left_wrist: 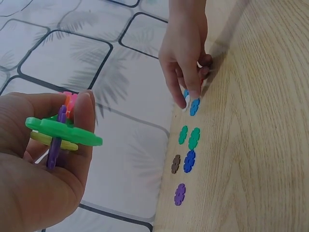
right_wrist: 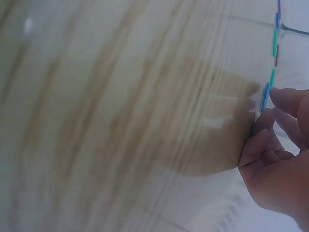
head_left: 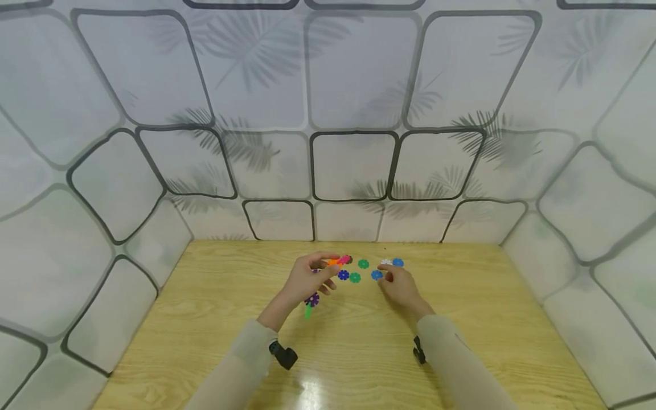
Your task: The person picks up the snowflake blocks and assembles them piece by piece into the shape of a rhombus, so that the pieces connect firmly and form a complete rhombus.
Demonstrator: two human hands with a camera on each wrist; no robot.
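My left hand (head_left: pixel 306 280) holds up a cluster of interlocked flower-shaped plastic discs (left_wrist: pixel 63 130). Green, yellow and purple discs show edge-on in the left wrist view, with a pink disc (left_wrist: pixel 70 102) by the fingertips. In the head view an orange disc (head_left: pixel 333 262) and a purple disc (head_left: pixel 311 299) of the cluster show around the hand. My right hand (head_left: pixel 402 286) is low at the table, thumb and index fingertips right at a blue disc (head_left: pixel 377 274); I cannot tell whether they pinch it. A white disc (head_left: pixel 386 262) lies just beyond its index finger.
Loose discs lie in rows on the wooden table (head_left: pixel 359 347): a second blue disc (head_left: pixel 398 262), two green discs (head_left: pixel 355 277), a dark blue disc (head_left: pixel 343 274), a brown disc (left_wrist: pixel 175 164) and a purple one (left_wrist: pixel 179 194). A patterned wall covering (head_left: pixel 353 165) encloses the table's back and sides.
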